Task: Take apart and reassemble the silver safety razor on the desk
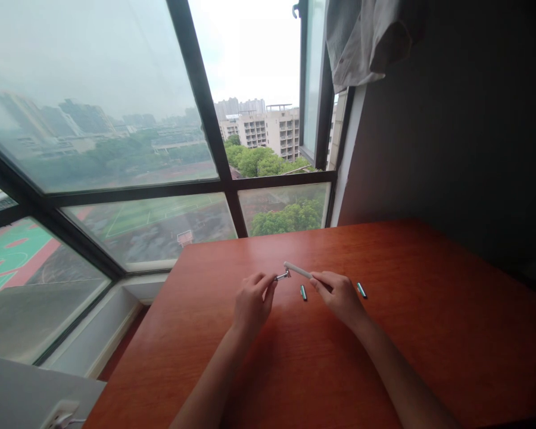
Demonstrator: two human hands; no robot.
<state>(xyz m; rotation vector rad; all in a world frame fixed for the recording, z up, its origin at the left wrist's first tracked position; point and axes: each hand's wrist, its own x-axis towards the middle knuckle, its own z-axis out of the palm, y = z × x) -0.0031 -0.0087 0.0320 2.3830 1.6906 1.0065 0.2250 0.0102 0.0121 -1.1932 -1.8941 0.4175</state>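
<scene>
My left hand (pixel 254 300) pinches a thin silver metal handle (pixel 280 277) between thumb and fingertips. The handle's far end is bent and has a small pinkish part; it looks like a razor handle, though it is too small to be sure. My right hand (pixel 337 293) is closed on the near end of a pale grey stick (pixel 297 269). The stick's rounded tip points left, close to the bent end; whether they touch I cannot tell. A small green-and-black piece (pixel 303 292) lies on the table between my hands. A similar green-and-black piece (pixel 361 290) lies right of my right hand.
The reddish-brown wooden table (pixel 196 333) spreads under both arms. Large windows with a dark frame (pixel 138 195) stand beyond its far and left edges, one pane open. A grey cloth (pixel 357 47) hangs at upper right beside a dark wall.
</scene>
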